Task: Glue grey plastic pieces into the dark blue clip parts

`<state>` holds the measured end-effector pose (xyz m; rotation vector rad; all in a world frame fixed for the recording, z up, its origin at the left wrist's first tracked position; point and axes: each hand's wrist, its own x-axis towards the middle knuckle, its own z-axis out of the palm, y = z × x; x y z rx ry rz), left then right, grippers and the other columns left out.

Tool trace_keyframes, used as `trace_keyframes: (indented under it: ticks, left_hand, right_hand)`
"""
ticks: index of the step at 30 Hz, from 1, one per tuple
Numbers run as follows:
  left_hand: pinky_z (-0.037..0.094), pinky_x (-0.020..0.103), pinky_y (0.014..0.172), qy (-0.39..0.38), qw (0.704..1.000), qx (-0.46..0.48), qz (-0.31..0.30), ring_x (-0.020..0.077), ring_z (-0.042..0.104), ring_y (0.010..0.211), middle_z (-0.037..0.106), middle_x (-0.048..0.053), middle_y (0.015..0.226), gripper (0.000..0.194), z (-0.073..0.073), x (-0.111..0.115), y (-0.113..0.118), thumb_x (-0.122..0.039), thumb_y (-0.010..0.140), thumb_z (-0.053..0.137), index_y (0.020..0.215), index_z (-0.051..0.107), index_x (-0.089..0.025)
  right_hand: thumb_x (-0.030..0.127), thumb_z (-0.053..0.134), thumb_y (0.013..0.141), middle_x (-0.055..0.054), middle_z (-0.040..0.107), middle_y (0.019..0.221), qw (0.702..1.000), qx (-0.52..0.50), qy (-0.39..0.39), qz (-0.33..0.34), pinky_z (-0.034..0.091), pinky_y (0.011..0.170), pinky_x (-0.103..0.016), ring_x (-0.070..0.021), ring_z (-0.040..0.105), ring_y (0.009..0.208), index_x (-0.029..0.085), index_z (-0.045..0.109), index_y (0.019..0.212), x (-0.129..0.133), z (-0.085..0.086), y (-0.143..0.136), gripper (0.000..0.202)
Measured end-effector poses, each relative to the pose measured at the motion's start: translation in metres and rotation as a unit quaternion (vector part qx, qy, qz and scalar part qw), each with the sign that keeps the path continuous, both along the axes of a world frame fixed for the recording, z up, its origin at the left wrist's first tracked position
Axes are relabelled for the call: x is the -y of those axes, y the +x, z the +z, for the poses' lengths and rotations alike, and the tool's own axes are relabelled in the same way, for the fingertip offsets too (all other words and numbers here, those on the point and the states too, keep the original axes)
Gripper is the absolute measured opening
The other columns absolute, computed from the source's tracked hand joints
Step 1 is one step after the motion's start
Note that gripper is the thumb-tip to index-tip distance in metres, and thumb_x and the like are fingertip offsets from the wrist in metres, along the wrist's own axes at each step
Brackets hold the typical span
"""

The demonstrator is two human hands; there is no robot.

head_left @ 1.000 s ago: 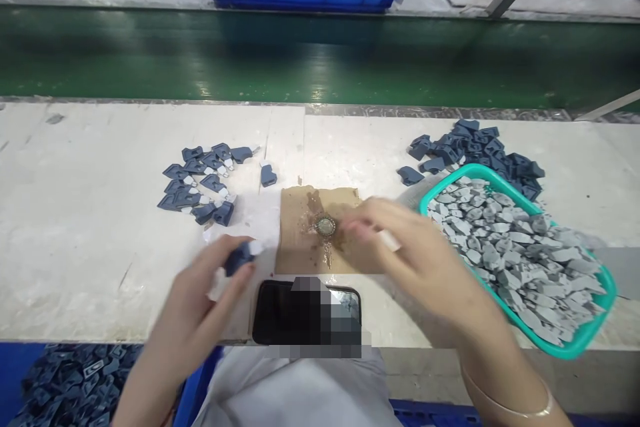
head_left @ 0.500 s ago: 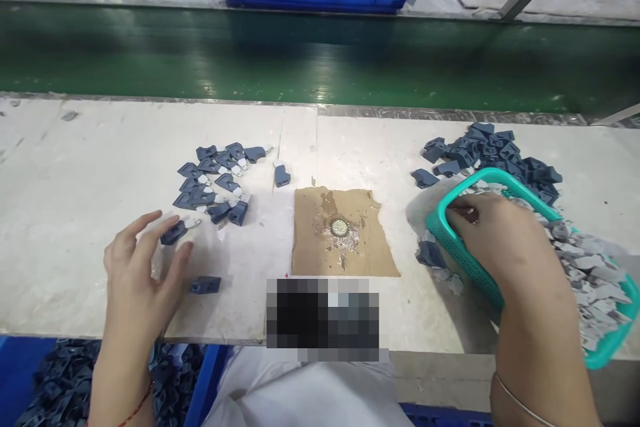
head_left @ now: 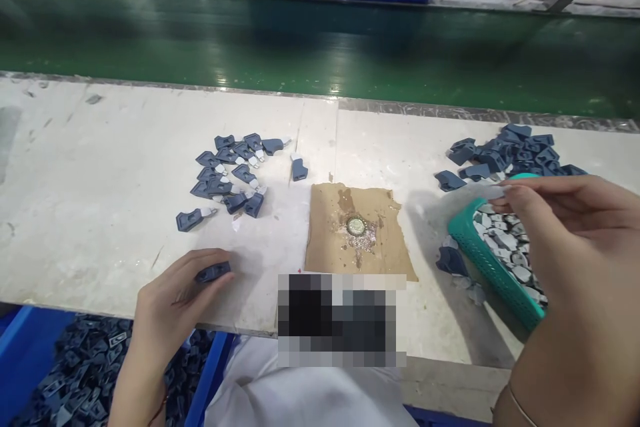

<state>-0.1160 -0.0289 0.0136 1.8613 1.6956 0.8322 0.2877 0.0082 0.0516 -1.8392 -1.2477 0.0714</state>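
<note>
we take the cardboard (head_left: 325, 243) as clock centre: on the tabletop (head_left: 100, 200), our left hand (head_left: 180, 290) pinches a dark blue part (head_left: 214, 272) between 8 and 9 o'clock; our right hand (head_left: 570, 247) pinches a pale piece (head_left: 493, 193) between 2 and 3 o'clock, near the green basket (head_left: 480, 253).

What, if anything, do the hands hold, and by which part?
Left hand: dark blue moulded piece, pinched across its sides. Right hand: pale grey piece, pinched by one end.
</note>
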Motion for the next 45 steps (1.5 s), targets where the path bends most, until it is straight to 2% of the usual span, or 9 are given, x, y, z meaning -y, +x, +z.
trace_keyframes:
  ticks: [5, 9, 14, 18, 22, 25, 31, 36, 45]
  left_hand:
    - [0.063, 0.031, 0.082, -0.11, 0.978, 0.127, 0.123, 0.0255, 0.076, 0.093, 0.08, 0.004, 0.1, 0.019, 0.016, -0.006, 0.038, -0.041, 0.081, 0.081, 0.092, 0.078, -0.026]
    - [0.064, 0.031, 0.08, -0.216, 0.935, 0.265, 0.092, 0.0239, 0.077, 0.087, 0.081, 0.006, 0.1, 0.025, 0.018, -0.012, 0.066, -0.038, 0.075, 0.086, 0.094, 0.08, -0.022]
    - [0.063, 0.026, 0.072, -0.301, 0.884, 0.357, 0.004, 0.0169, 0.074, 0.076, 0.08, 0.008, 0.109, 0.025, 0.011, -0.016, 0.09, -0.035, 0.086, 0.078, 0.106, 0.079, -0.021]
    - [0.062, 0.025, 0.071, -0.283, 0.884, 0.371, -0.022, 0.0136, 0.071, 0.072, 0.079, 0.007, 0.107, 0.021, 0.006, -0.021, 0.106, -0.033, 0.091, 0.073, 0.108, 0.072, -0.02]
    - [0.061, 0.023, 0.073, -0.264, 0.883, 0.385, -0.046, 0.0139, 0.071, 0.079, 0.077, 0.004, 0.096, 0.013, 0.004, -0.025, 0.119, -0.03, 0.094, 0.069, 0.102, 0.068, -0.02]
    - [0.061, 0.023, 0.076, -0.256, 0.879, 0.399, -0.05, 0.0148, 0.072, 0.084, 0.077, 0.004, 0.096, 0.011, 0.003, -0.027, 0.126, -0.029, 0.095, 0.068, 0.102, 0.069, -0.02]
    - [0.06, 0.028, 0.087, -0.266, 0.882, 0.387, -0.045, 0.0171, 0.071, 0.095, 0.077, 0.004, 0.115, 0.016, -0.004, -0.029, 0.13, -0.03, 0.093, 0.071, 0.107, 0.075, -0.023]
    - [0.058, 0.027, 0.087, -0.271, 0.885, 0.376, -0.04, 0.0181, 0.071, 0.1, 0.078, 0.005, 0.11, 0.018, -0.007, -0.03, 0.128, -0.029, 0.092, 0.071, 0.109, 0.074, -0.022]
    - [0.056, 0.027, 0.079, -0.269, 0.904, 0.328, -0.054, 0.0205, 0.07, 0.098, 0.076, 0.006, 0.108, 0.019, -0.009, -0.028, 0.129, -0.031, 0.093, 0.068, 0.108, 0.072, -0.021]
  right_hand:
    - [0.021, 0.071, 0.088, -0.003, 0.078, 0.085, 0.964, -0.059, -0.032, 0.258, 0.059, 0.073, -0.033, -0.0181, 0.073, 0.079, 0.023, 0.075, 0.086, -0.013, 0.001, -0.041, 0.005]
    - [0.018, 0.065, 0.093, -0.002, 0.077, 0.092, 0.922, -0.035, -0.083, 0.377, 0.058, 0.076, -0.031, -0.0178, 0.073, 0.086, 0.022, 0.072, 0.088, -0.021, -0.02, -0.056, 0.009]
    - [0.019, 0.063, 0.094, -0.005, 0.078, 0.099, 0.912, -0.062, -0.085, 0.396, 0.06, 0.08, -0.034, -0.0201, 0.074, 0.092, 0.021, 0.072, 0.089, -0.021, -0.037, -0.056, 0.011]
    - [0.024, 0.066, 0.092, -0.006, 0.078, 0.094, 0.911, -0.136, -0.128, 0.369, 0.06, 0.073, -0.033, -0.0202, 0.073, 0.086, 0.021, 0.075, 0.09, -0.023, -0.041, -0.055, 0.01]
    - [0.032, 0.071, 0.089, -0.005, 0.078, 0.088, 0.88, -0.292, -0.164, 0.338, 0.059, 0.07, -0.031, -0.0172, 0.072, 0.076, 0.021, 0.075, 0.088, -0.025, -0.041, -0.054, 0.012]
    - [0.032, 0.073, 0.089, -0.005, 0.078, 0.087, 0.871, -0.325, -0.166, 0.329, 0.059, 0.069, -0.031, -0.0163, 0.07, 0.073, 0.021, 0.075, 0.087, -0.025, -0.039, -0.053, 0.012]
    - [0.026, 0.066, 0.093, -0.006, 0.078, 0.096, 0.909, -0.165, -0.14, 0.356, 0.06, 0.076, -0.036, -0.0219, 0.073, 0.089, 0.023, 0.074, 0.09, -0.024, -0.036, -0.053, 0.01]
    - [0.018, 0.06, 0.097, -0.006, 0.077, 0.101, 0.906, -0.039, -0.102, 0.408, 0.06, 0.082, -0.035, -0.0213, 0.073, 0.093, 0.022, 0.074, 0.095, -0.023, -0.038, -0.053, 0.014]
    - [0.016, 0.059, 0.098, -0.006, 0.078, 0.102, 0.899, 0.007, -0.087, 0.43, 0.059, 0.088, -0.035, -0.021, 0.073, 0.098, 0.024, 0.072, 0.098, -0.022, -0.038, -0.05, 0.015]
